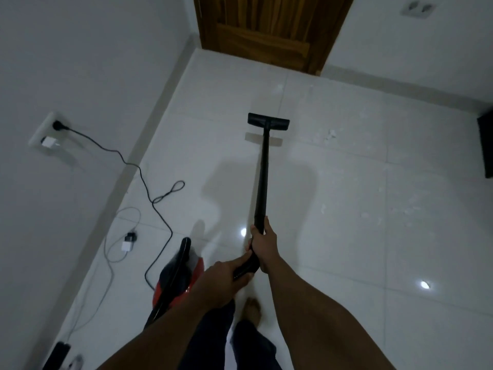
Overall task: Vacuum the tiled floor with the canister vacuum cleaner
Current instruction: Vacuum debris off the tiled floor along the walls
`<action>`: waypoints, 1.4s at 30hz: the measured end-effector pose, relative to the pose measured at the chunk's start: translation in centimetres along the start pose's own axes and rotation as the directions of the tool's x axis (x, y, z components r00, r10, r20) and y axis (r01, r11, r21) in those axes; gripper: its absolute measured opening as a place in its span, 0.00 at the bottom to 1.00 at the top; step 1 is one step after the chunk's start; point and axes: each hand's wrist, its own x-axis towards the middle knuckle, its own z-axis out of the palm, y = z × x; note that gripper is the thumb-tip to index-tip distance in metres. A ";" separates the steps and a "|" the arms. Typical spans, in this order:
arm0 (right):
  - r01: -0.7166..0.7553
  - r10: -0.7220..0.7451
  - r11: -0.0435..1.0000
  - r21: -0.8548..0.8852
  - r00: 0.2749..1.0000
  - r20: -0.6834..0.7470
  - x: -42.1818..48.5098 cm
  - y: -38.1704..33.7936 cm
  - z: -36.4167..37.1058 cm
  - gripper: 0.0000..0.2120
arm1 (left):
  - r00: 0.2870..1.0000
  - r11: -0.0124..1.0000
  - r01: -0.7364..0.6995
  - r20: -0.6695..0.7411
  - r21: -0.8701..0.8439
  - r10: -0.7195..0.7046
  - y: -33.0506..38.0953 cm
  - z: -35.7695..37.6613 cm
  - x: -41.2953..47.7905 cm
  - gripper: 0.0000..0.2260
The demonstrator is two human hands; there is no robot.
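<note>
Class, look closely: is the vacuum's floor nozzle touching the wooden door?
No, the floor nozzle sits on open tiled floor, well short of the wooden door.

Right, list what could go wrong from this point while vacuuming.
1. The black power cord loops across the tiles between the wall socket and the red vacuum; pulling the vacuum further may strain the plug or snag it.
2. A white cable and charger lie on the floor by the wall; the nozzle could suck them up.
3. A bare foot near the cords could trip.

White tiled floor (346, 249) carries vacuum (173, 279), cables (160, 209), perhaps paper scraps (330, 133).
</note>
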 end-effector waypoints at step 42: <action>-0.197 0.200 0.979 0.042 0.977 -0.080 -16.0 29.0 -0.9 0.32 | 0.969 0.998 0.063 0.240 0.014 -0.064 -10.8 15.2 -22.6 0.25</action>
